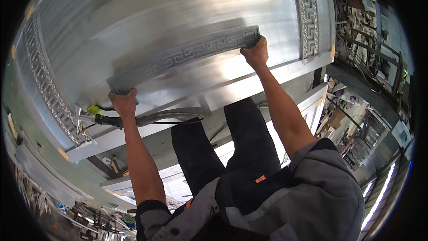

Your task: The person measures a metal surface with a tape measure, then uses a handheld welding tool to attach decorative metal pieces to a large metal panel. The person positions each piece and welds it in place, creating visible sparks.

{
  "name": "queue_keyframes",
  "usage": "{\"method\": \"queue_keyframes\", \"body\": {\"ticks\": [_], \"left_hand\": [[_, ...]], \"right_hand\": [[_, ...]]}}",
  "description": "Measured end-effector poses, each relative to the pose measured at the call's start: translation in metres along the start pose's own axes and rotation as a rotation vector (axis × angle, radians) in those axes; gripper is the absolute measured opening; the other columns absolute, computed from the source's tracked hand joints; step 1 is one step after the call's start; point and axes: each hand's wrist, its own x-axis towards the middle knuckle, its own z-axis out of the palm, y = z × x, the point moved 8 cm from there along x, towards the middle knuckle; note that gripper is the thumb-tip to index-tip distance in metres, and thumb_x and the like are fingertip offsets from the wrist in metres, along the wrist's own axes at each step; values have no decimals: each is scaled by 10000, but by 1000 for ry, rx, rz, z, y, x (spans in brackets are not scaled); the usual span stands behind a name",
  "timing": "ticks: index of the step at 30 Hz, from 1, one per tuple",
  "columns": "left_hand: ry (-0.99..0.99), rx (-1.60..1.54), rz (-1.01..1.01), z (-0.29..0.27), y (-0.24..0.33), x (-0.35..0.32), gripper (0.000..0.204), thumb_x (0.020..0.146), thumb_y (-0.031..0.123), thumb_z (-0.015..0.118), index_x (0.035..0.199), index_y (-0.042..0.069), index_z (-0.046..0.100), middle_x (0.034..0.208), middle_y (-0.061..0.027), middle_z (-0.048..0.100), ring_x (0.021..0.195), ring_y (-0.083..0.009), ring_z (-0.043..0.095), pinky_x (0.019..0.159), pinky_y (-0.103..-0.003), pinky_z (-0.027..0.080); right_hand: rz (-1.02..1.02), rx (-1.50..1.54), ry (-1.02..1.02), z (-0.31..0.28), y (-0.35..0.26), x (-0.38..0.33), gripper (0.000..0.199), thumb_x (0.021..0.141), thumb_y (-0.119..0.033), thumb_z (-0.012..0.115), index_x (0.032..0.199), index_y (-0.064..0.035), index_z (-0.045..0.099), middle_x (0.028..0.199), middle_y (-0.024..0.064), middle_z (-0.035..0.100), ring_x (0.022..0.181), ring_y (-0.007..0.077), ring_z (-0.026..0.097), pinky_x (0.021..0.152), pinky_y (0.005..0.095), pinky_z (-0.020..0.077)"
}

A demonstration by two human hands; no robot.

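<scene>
A patterned band (pixel 46 78) lines the metal panel's (pixel 187 11) left edge; the left hand (pixel 124 103) is clamped on the left end of a grey strip (pixel 187 52) toward the near edge, the right hand (pixel 256 54) clamped on its right end

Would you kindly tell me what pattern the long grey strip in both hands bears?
The long grey strip bears a Greek-key meander, clearest in the head view.

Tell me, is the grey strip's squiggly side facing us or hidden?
Facing us: the grey strip shows its maze pattern between the left hand and right hand.
</scene>
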Motion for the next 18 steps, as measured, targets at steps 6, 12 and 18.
{"method": "queue_keyframes", "body": {"ticks": [6,12,18], "left_hand": [[-16,-62,0,0,-6,1,778,625,260,862,1192,-98,467,1120,-254,640,1004,-385,678,931,-448,533],[15,-5,47,0,3,-4,747,630,259,859,1139,-119,465,1106,-266,629,990,-401,675,902,-447,549],[-173,106,41,-5,-1,19,759,644,291,867,1111,-153,466,1068,-309,670,979,-412,706,883,-447,560]], "right_hand": [[3,92,1,5,3,5,839,660,-240,846,1346,9,432,1275,187,561,1222,363,570,1022,468,495],[-6,89,7,2,11,-3,816,660,-245,836,1325,7,435,1249,192,581,1173,372,595,1000,468,503],[32,-41,-194,-2,-9,15,838,650,-277,855,1266,86,418,1235,264,600,1165,400,634,970,472,535]]}}
